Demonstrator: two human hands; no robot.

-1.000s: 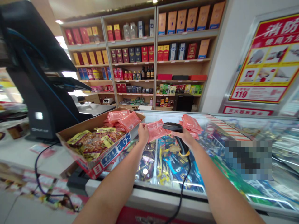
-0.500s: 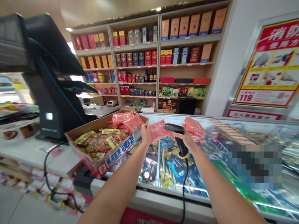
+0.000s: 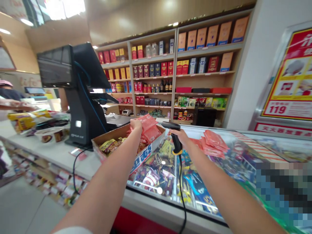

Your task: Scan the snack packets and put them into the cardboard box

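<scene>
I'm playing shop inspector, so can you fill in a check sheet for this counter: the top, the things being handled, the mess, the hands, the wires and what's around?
Surface: glass freezer lid beside a white counter.
Job's things: cardboard box holding pink packets and yellow snack bags; loose pile of pink ones on the lid.
Clutter: bowl and snack packs on the counter.
Grippers: left hand rests on the pink packets, grip unclear; right hand grips barcode scanner.
Cables: scanner cable hangs over the front edge; black cable trails from the till.
Surroundings: till, stocked shelves, red poster, a person far left.
</scene>
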